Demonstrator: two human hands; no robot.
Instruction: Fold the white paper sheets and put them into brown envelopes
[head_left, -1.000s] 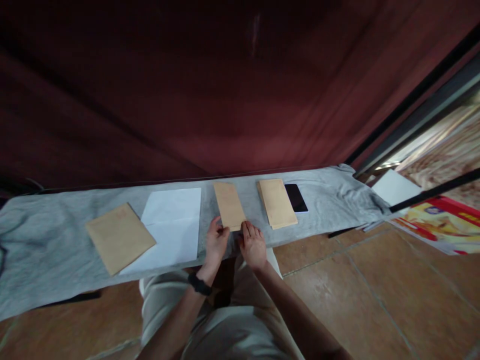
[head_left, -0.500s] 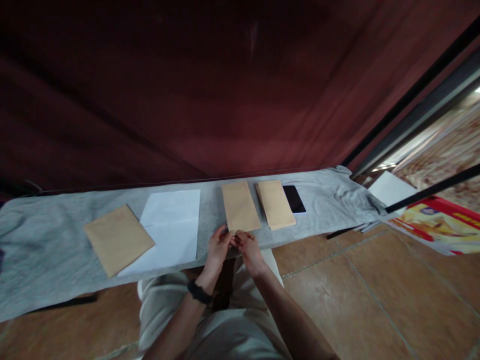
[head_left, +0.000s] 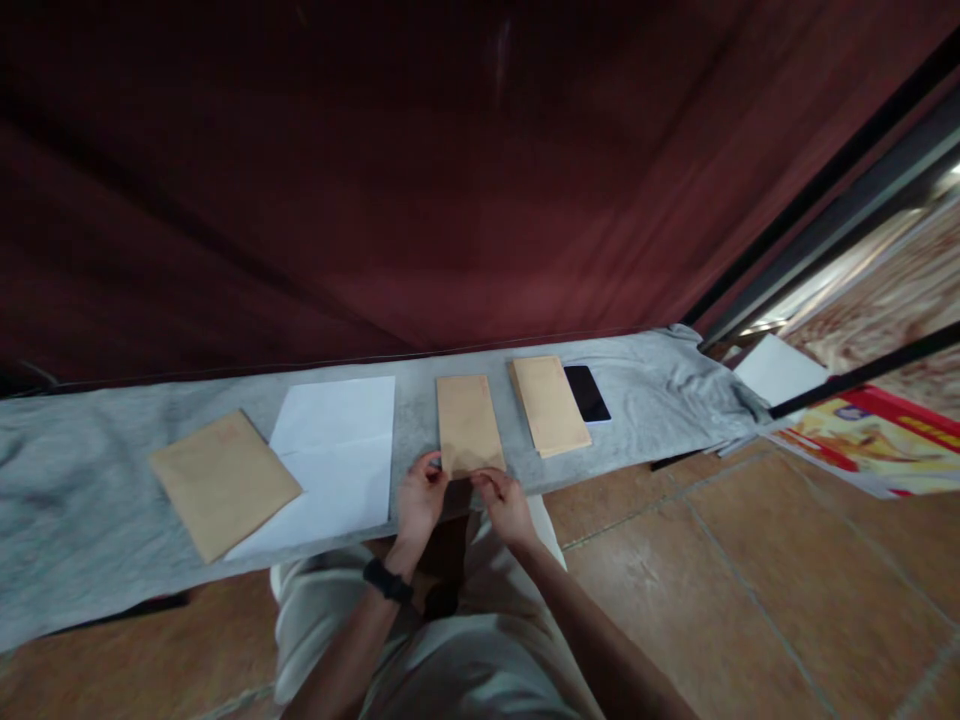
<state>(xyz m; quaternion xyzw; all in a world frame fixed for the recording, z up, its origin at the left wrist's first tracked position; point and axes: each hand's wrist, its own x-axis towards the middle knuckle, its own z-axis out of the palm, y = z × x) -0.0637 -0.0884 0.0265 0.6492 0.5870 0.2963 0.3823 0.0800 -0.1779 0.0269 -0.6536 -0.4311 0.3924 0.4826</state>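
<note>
A brown paper envelope (head_left: pixel 469 420) lies on the narrow cloth-covered surface in front of me, its near end at the front edge. My left hand (head_left: pixel 420 500) is closed at its near left corner, thumb and fingers pinching the paper. At the near edge, toward the right corner, my right hand (head_left: pixel 507 505) pinches the envelope between thumb and fingertips. A small stack of brown envelopes (head_left: pixel 551 405) sits just to the right. Farther left, another brown envelope (head_left: pixel 225 485) overlaps white paper sheets (head_left: pixel 341 450).
A dark-screened phone (head_left: pixel 587 394) lies beside the stack. Grey cloth (head_left: pixel 652 400) covers the long narrow surface. A dark red curtain-like backdrop (head_left: pixel 450 200) rises behind it. At right are a black metal bar (head_left: pixel 877 370) and a red and yellow printed box (head_left: pixel 877 440).
The middle envelope has turned straighter and come slightly nearer to me. My left hand has shifted left to its corner, and the two hands are farther apart.
</note>
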